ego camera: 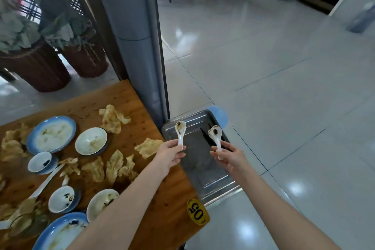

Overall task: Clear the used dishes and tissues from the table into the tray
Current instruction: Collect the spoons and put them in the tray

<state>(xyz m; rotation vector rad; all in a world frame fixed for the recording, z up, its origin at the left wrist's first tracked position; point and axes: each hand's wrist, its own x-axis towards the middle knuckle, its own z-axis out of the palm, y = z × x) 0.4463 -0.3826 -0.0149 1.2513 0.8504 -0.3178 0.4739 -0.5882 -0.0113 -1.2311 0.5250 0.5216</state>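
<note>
Holding two spoons [180,134] [216,140] over one tray [203,170]: left hand [170,155] one, right hand [231,158] one.

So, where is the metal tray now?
In the head view, the metal tray lies right of centre, beside the right edge of the wooden table, beneath the left hand and right hand.

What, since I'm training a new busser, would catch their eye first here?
The left hand and right hand each pinch a stained white spoon, the left spoon and right spoon, above the metal tray beside the table's corner. Left of them, the wooden table is strewn with crumpled tissues and dirty blue-rimmed dishes.
</note>
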